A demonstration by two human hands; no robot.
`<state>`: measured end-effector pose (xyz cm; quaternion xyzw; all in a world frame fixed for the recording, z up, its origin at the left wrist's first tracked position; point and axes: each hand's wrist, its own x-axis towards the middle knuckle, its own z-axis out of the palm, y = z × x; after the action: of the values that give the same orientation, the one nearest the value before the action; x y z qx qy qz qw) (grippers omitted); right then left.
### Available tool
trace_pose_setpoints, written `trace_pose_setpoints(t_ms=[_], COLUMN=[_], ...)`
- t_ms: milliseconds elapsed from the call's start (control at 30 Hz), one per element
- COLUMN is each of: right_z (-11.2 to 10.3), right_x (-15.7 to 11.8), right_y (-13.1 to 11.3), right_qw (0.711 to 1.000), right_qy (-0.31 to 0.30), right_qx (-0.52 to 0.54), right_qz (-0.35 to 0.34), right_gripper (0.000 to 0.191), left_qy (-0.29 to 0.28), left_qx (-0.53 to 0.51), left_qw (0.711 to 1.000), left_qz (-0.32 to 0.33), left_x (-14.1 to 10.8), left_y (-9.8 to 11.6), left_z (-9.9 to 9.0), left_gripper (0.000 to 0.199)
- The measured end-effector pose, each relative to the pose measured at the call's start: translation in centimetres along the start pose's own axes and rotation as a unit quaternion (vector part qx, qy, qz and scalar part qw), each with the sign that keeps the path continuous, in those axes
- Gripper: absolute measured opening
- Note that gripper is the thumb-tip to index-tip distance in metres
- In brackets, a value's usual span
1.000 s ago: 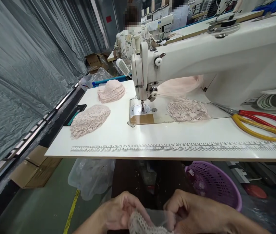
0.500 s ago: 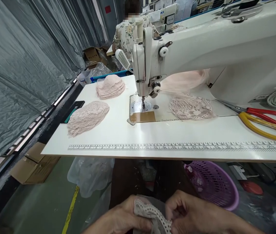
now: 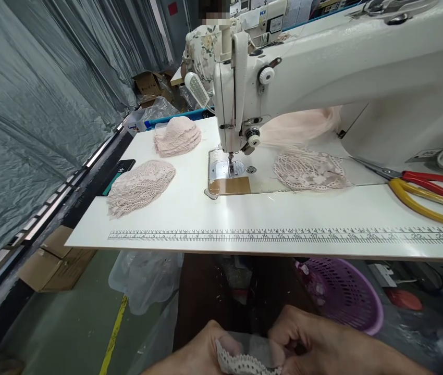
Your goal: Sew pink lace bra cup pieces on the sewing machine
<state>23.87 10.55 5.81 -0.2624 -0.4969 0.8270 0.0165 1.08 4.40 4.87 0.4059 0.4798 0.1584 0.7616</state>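
Note:
Low in the view, over the lap, my left hand grips one end of a pale lace piece with a scalloped, holed edge and sheer mesh. The fingers of my right hand are closed on its other end. On the white table, a stack of pink lace pieces lies at the left and a second pink stack behind it. Another lace pile with loose threads rests right of the needle of the sewing machine.
Red and yellow scissors lie at the table's right. A ruler strip runs along the front edge. Below are a purple basket, a plastic bag and a cardboard box. A person sits beyond the machine.
Both hands have shifted slightly, and the lace between them has turned and dropped lower, showing more sheer mesh above its edge. The camera view has moved a little.

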Motion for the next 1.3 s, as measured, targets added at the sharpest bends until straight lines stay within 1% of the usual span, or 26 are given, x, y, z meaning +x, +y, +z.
trace_pose_setpoints(t_ms=[133,233,333,433,500,600,733,833,967,1033,1133,1300], right_z=[-0.5,-1.0,-1.5,-1.7,-1.6,-1.4,-1.3,-1.3,-0.7,-0.3,-0.1,-1.0], right_x=[0.3,0.3,0.3,0.5,0.8,1.0,1.0,0.8,0.8,1.0,1.2,1.1], right_y=[0.4,0.5,0.7,0.9,0.9,0.9,0.8,1.0,0.9,0.7,0.3,0.6], right_qw=[0.999,0.998,0.997,0.997,0.998,0.999,0.998,0.999,0.998,0.998,0.997,0.997], right_qy=[-0.033,-0.042,-0.051,-0.052,-0.048,-0.034,-0.021,-0.022,-0.021,-0.01,0.002,-0.011], right_qx=[0.021,0.013,0.0,0.005,0.01,0.019,0.035,0.038,0.052,0.063,0.066,0.051], right_qz=[-0.019,-0.034,-0.054,-0.057,-0.047,-0.038,-0.04,-0.025,-0.001,-0.008,-0.036,-0.063], right_gripper=[0.052,0.048,0.043,0.042,0.043,0.047,0.044,0.044,0.046,0.041,0.038,0.033], left_qy=[-0.018,-0.058,-0.06,-0.069,-0.085,-0.095,-0.113,-0.127,-0.117,-0.109,-0.097,-0.088], left_qx=[-0.029,-0.076,-0.167,-0.235,-0.256,-0.279,-0.288,-0.281,-0.277,-0.273,-0.266,-0.27], left_qw=[0.999,0.995,0.984,0.97,0.963,0.956,0.95,0.951,0.953,0.955,0.958,0.958], left_qz=[-0.003,-0.001,-0.008,0.001,0.002,0.009,0.032,0.035,0.035,0.036,0.034,0.038], left_x=[0.4,0.2,-0.1,-0.2,0.0,0.2,0.1,0.0,0.1,0.1,0.0,0.0], left_y=[-0.4,0.1,0.6,0.7,0.4,0.0,-0.2,0.0,0.0,-0.1,-0.4,-1.1], left_z=[-0.3,-0.7,-1.0,-0.9,-0.8,-0.9,-1.2,-1.3,-1.3,-1.3,-1.5,-1.8], left_gripper=[0.03,0.049,0.058,0.057,0.055,0.052,0.046,0.047,0.046,0.045,0.046,0.046])
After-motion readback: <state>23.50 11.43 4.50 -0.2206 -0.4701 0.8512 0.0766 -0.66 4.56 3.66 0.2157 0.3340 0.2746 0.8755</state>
